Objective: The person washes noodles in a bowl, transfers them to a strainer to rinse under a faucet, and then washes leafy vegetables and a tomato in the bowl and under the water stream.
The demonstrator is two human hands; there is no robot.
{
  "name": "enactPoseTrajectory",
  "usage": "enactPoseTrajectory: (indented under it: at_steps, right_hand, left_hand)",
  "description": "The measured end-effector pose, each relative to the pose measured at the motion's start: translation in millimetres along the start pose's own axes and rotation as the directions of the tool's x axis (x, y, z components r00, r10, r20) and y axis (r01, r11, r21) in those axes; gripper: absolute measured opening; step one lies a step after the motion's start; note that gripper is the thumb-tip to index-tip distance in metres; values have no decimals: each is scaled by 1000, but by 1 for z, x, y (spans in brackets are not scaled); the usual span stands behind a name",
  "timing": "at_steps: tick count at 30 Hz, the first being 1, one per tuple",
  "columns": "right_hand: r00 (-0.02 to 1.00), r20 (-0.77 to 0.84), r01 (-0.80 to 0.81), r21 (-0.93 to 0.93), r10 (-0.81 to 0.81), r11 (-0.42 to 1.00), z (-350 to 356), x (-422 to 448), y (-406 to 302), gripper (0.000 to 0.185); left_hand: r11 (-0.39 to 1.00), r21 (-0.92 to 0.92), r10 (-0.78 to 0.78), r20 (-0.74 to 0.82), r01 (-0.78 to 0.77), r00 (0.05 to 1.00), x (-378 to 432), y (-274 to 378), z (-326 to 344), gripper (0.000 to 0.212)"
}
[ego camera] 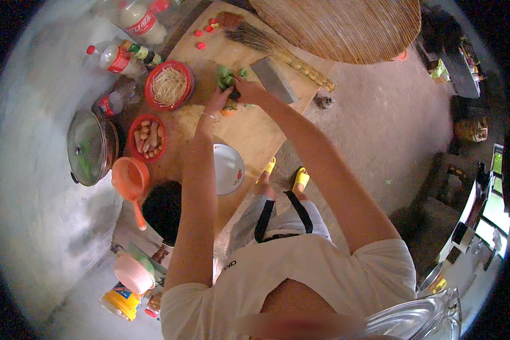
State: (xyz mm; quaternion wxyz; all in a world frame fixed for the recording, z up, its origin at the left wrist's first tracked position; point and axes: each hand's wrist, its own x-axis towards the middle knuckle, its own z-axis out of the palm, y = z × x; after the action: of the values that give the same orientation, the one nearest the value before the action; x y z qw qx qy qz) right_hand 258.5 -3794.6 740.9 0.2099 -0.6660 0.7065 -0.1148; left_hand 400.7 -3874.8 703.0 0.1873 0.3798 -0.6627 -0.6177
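Both of my hands meet over the wooden table [255, 127] at a small bunch of leafy green herbs [225, 78]. My left hand [217, 102] grips it from the left, its fingers partly hidden. From the other side my right hand [249, 91] pinches the bunch, and the leaves stick out beyond the fingers. Something dark lies between the hands, too small to make out. Just below them is a small orange item [228, 112], partly covered. A grey rectangular slab [274, 80] rests right of my right hand. Nearer my body stands a white enamel basin [229, 170], partly behind my left forearm.
Left are a red basket of pale sprouts [169, 87], a red basket of brown pieces [148, 138], an orange ladle [130, 176], a lidded pot [87, 148] and bottles [118, 59]. A straw whisk broom [280, 53] and a large woven lid [344, 25] lie at the far side.
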Motion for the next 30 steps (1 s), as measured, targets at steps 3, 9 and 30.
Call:
enactPoseTrajectory:
  at_steps: [3,9,30]
  right_hand:
    - [1000,14,1,115,-2,993,12,-16,4,84]
    - [989,-146,60,464,10,884,-25,-115,-50,90]
    - [-469,-785,-251,557,404,791,-128,-914,21,56]
  left_hand:
    - [999,35,-38,15,37,999,-27,11,10,52]
    - [974,228,6,-18,-2,1000,-128,89,30,56]
    - [311,-428,403,868,-849,-290,-539,378,681,45]
